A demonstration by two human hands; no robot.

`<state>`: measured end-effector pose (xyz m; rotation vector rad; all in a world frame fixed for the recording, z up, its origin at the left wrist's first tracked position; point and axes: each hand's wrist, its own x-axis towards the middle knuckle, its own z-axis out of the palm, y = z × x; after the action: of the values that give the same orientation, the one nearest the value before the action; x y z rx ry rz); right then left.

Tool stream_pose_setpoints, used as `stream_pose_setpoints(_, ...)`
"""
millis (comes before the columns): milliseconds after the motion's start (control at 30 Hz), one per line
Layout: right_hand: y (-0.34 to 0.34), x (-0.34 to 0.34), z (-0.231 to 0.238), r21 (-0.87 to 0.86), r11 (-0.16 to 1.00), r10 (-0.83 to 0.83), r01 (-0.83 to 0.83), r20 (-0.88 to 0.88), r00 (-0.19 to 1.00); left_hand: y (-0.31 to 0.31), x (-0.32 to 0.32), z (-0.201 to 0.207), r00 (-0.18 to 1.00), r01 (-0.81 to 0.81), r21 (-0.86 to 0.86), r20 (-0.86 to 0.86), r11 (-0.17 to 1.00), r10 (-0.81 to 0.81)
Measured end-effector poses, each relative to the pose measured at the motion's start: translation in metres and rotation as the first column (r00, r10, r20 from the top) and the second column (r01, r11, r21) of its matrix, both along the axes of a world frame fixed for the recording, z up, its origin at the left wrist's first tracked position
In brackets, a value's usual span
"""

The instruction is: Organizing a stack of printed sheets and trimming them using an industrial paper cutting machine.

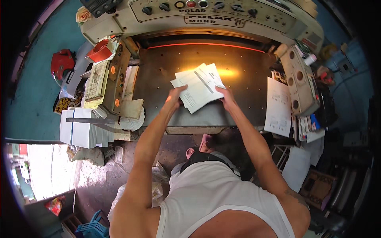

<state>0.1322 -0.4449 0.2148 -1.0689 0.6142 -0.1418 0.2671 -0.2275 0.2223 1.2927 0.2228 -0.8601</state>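
Between my two hands is a bunch of printed paper sheets (201, 88), fanned unevenly so their corners stick out at different angles. My left hand (174, 96) grips the left edge, thumb on top. At the right edge my right hand (226, 96) pinches the sheets in the same way, its fingers partly hidden beneath. The paper is over the dark metal bed (166, 59) of a large paper cutting machine (158, 27). A red light line crosses the back of the bed, and a warm glow reflects behind the sheets.
Left of the bed stand a side housing (119, 75), a red tape roll (100, 50) and a strapped stack of white paper (81, 129). A printed sheet (278, 107) lies on the right, beside another housing (300, 81). Blue plastic stools (92, 227) are at lower left.
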Motion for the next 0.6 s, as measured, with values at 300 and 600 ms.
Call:
stream_pose_setpoints(300, 0.001, 0.081, -0.034, -0.342, 0.930, 0.063, -0.133, -0.209, 0.976, -0.002, 0.091, -0.024, 0.976, -0.057, 0.241, 0.217, 0.969, 0.004)
stream_pose_setpoints(600, 0.011, 0.052, -0.022, -0.864, 0.439, 0.145, -0.247, -0.203, 0.968, 0.035, 0.044, -0.020, 0.685, -0.031, 0.665, 0.558, 0.746, -0.469)
